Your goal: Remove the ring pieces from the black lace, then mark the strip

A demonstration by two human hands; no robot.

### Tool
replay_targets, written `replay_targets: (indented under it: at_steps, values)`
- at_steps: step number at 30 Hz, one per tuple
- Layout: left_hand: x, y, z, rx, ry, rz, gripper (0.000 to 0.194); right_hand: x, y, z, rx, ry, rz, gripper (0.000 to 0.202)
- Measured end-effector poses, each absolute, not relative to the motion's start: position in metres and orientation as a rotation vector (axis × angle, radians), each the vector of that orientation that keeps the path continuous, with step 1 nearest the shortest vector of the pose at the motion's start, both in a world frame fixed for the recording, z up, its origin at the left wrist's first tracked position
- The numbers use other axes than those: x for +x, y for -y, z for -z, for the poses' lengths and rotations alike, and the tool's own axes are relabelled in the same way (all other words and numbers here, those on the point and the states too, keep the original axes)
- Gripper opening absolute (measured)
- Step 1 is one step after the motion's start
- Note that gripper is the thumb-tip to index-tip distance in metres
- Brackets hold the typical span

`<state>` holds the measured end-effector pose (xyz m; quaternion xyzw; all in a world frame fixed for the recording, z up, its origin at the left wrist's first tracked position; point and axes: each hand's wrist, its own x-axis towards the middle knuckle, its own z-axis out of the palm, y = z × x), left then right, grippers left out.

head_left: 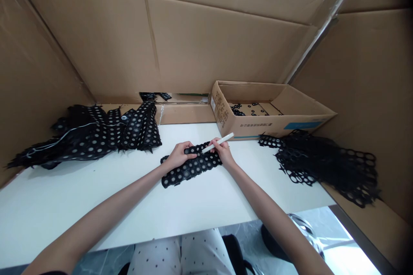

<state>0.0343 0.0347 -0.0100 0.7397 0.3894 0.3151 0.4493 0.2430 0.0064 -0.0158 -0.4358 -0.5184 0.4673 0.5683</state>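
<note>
A black strip with rows of pale round spots (190, 168) lies on the white table in front of me. My left hand (181, 154) grips its upper edge on the left side, thumb on top and fingers curled. Over the strip's right part, my right hand (222, 151) pinches a white pen-like tool (222, 138), whose lower tip points at the spots near my left thumb. What the tip touches is too small to tell.
Black dotted strips (106, 133) are piled at the left. A cardboard box (261, 125) with small black rings stands at the back right. Black perforated sheets (325, 165) lie at the right, overhanging the table edge. Cardboard walls (226, 38) enclose the white table (129, 206).
</note>
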Motion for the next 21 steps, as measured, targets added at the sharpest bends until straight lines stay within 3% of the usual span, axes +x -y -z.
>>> replay_targets:
  at_steps: [10, 21]
  values:
    - [0.0332, -0.0291, 0.0058, 1.835, -0.964, -0.844, 0.020, 0.2348, -0.0021, 0.0117, -1.051, 1.394, -1.071, 0.024]
    - [0.0326, -0.0356, 0.0035, 1.708, -0.903, -0.734, 0.027, 0.2426, -0.0085, 0.0173, -0.963, 0.956, -1.076, 0.033]
